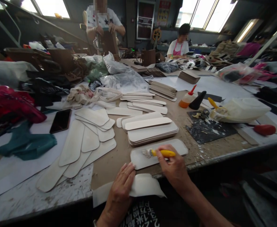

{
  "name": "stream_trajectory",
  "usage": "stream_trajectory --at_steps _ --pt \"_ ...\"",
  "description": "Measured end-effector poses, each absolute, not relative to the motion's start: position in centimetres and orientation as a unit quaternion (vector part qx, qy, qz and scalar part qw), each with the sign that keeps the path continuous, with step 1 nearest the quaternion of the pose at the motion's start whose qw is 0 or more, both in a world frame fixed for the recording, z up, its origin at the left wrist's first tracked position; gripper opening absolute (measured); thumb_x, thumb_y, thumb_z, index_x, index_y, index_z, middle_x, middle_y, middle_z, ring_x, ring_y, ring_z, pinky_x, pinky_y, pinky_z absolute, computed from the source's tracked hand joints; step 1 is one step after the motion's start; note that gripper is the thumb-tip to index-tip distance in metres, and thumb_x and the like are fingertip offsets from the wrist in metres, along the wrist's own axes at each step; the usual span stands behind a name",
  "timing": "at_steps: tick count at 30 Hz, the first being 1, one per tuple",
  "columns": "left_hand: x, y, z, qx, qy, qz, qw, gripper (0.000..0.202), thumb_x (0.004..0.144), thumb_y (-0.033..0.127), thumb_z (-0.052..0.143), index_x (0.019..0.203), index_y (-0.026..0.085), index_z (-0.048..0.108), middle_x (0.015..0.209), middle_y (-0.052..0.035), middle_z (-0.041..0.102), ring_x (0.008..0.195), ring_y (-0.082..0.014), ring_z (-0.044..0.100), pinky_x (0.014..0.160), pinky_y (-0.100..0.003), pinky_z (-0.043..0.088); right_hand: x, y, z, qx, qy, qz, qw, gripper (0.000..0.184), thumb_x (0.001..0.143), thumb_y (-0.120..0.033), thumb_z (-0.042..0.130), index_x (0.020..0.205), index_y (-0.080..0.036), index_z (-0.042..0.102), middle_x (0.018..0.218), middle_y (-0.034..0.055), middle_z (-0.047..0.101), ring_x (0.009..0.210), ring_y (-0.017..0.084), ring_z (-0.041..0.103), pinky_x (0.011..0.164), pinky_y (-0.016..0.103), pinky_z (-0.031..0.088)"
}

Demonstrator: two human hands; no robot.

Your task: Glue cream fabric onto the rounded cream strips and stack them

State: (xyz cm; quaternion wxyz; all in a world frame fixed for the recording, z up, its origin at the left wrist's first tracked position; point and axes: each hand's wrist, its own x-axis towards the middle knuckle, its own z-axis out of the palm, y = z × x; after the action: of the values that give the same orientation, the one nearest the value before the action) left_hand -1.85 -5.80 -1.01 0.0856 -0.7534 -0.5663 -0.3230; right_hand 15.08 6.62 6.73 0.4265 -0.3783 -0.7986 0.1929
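Observation:
My right hand (173,168) is closed around a yellow-handled brush (163,153), whose bristles rest on a flat rounded board piece (176,146) at the table's near edge. My left hand (121,186) lies with fingers stretched flat, pressing the left end of that piece and resting over a loose pale piece (148,186) hanging off the table edge. Just behind sits a stack of similar board pieces (152,132).
Fanned board pieces (81,148) lie to the left, a black phone (60,120) beyond them. A glue bottle (187,99), black cone (197,101), glue-smeared black mat (206,129) and white glue tub (242,108) sit right. Fabric heaps cover the left. Two people work across the table.

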Motion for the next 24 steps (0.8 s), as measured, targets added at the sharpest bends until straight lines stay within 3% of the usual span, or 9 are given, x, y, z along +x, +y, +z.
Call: stream_trajectory --at_steps 3,6,8,11,15,17,20,22,24 --pt "-1.7 -5.9 -0.5 -0.711 -0.594 -0.376 0.011 0.041 0.076 0.001 0.041 0.113 0.012 0.058 0.117 -0.0132 0.063 0.116 -0.0204 0.053 0.101 -0.04 0.042 18.9 8.6 7.0 -0.44 -0.788 0.072 0.425 0.012 0.088 -0.028 0.049 0.081 -0.02 0.054 0.078 0.0048 0.059 0.074 0.018 0.058 0.071 0.031 0.048" --pt "-1.8 -5.9 0.9 -0.543 -0.64 -0.501 -0.211 0.03 0.074 0.013 0.054 0.101 0.021 0.067 0.11 -0.0072 0.067 0.106 -0.0222 0.06 0.099 -0.041 0.044 21.8 9.0 8.0 -0.485 -0.772 0.025 0.411 0.02 0.088 -0.037 0.046 0.082 -0.02 0.054 0.078 0.0067 0.059 0.075 0.021 0.058 0.073 0.035 0.048" --pt "-1.7 -5.7 2.3 -0.406 -0.644 -0.562 -0.323 0.023 0.075 0.026 0.06 0.095 0.019 0.07 0.102 -0.008 0.07 0.101 -0.0244 0.062 0.095 -0.04 0.047 22.5 8.7 8.8 -0.5 -0.761 0.044 0.41 0.026 0.088 -0.043 0.044 0.084 -0.02 0.055 0.081 0.009 0.061 0.08 0.023 0.059 0.076 0.038 0.047" --pt "-1.0 -5.2 4.5 -0.3 -0.645 -0.598 -0.37 0.034 0.085 0.041 0.049 0.093 0.012 0.067 0.082 -0.0096 0.07 0.077 -0.0208 0.067 0.074 -0.035 0.055 21.5 7.8 9.6 -0.472 -0.753 0.172 0.424 0.028 0.089 -0.044 0.04 0.082 -0.021 0.055 0.086 0.0082 0.063 0.088 0.024 0.061 0.078 0.037 0.047" --pt "0.5 -4.3 7.2 -0.123 -0.551 -0.651 -0.507 0.035 0.075 0.045 0.065 0.089 0.013 0.066 0.054 0.0024 0.056 0.046 -0.0066 0.051 0.047 -0.017 0.042 17.6 6.4 10.1 -0.385 -0.755 0.369 0.382 0.032 0.091 -0.042 0.04 0.069 -0.021 0.049 0.061 -0.0007 0.052 0.059 0.014 0.056 0.056 0.025 0.046" --pt "1.3 -4.1 7.8 -0.099 -0.531 -0.649 -0.536 0.036 0.069 0.045 0.071 0.084 0.012 0.067 0.048 0.0043 0.051 0.041 -0.004 0.044 0.043 -0.015 0.035 15.4 5.7 10.2 -0.351 -0.76 0.431 0.337 0.03 0.09 -0.041 0.043 0.069 -0.02 0.05 0.058 -0.0029 0.048 0.051 0.011 0.048 0.049 0.023 0.042" --pt "2.0 -4.1 7.7 -0.112 -0.533 -0.636 -0.546 0.041 0.062 0.05 0.074 0.058 0.011 0.062 0.042 0.0031 0.048 0.037 -0.0033 0.04 0.04 -0.017 0.029 12.9 5.1 10.4 -0.301 -0.748 0.521 0.282 0.019 0.082 -0.038 0.056 0.078 -0.019 0.056 0.062 -0.0035 0.051 0.055 0.011 0.049 0.052 0.022 0.043" --pt "2.3 -4.1 7.4 -0.129 -0.539 -0.624 -0.551 0.048 0.059 0.052 0.075 0.046 0.011 0.055 0.039 0.0017 0.047 0.036 -0.0035 0.04 0.039 -0.017 0.027 12.1 4.8 10.5 -0.297 -0.712 0.575 0.27 0.017 0.076 -0.034 0.063 0.075 -0.019 0.056 0.062 -0.004 0.052 0.056 0.011 0.05 0.052 0.022 0.044" --pt "2.6 -4.2 7.3 -0.138 -0.546 -0.614 -0.553 0.046 0.059 0.051 0.076 0.046 0.011 0.055 0.041 0.0009 0.049 0.037 -0.004 0.041 0.041 -0.017 0.028 11.9 4.6 10.5 -0.306 -0.68 0.608 0.274 0.018 0.073 -0.032 0.063 0.067 -0.019 0.053 0.06 -0.0044 0.051 0.054 0.01 0.049 0.052 0.022 0.044"
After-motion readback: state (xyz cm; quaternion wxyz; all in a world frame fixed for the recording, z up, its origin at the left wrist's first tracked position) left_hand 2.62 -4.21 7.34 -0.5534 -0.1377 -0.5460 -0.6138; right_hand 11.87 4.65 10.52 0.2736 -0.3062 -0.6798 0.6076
